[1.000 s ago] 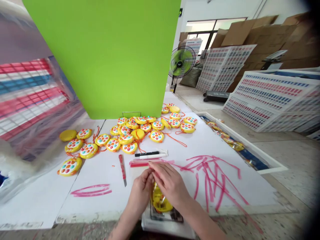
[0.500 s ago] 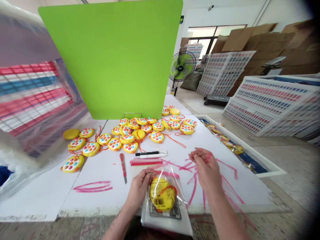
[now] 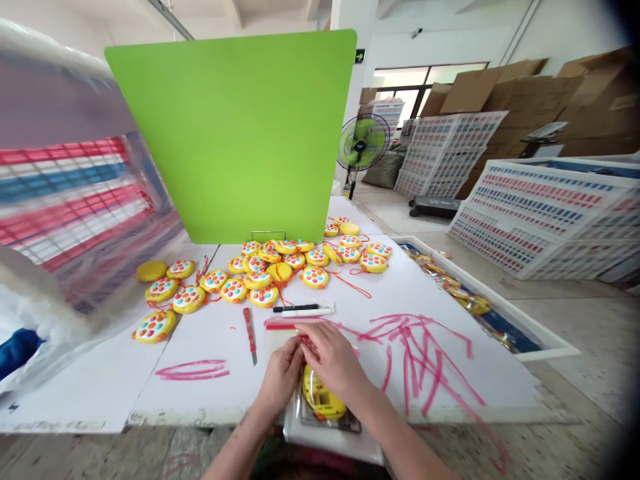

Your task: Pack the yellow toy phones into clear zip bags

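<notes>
At the near edge of the white table [image 3: 100, 380], both my hands rest on a clear plastic bag [image 3: 325, 427] with a yellow toy [image 3: 320, 398] inside it. My left hand [image 3: 283, 377] grips the bag's upper left part with curled fingers. My right hand [image 3: 333, 360] lies over the bag's top, fingers pressed down near the pink seal strip. Under the bag lies a stack of more clear bags with pink tops [image 3: 285, 324]. A heap of yellow toys with coloured buttons [image 3: 260, 273] lies further back on the table.
A green board [image 3: 235, 133] stands upright behind the toys. A red-handled knife [image 3: 249, 333] and a black and a white marker [image 3: 303, 309] lie by the bags. Pink strips [image 3: 420, 347] are scattered on the right. A crate with packed toys [image 3: 470, 300] sits on the floor.
My right hand, which was lifted off to the right half a second ago, has come back down onto the top of the bag beside my left hand.
</notes>
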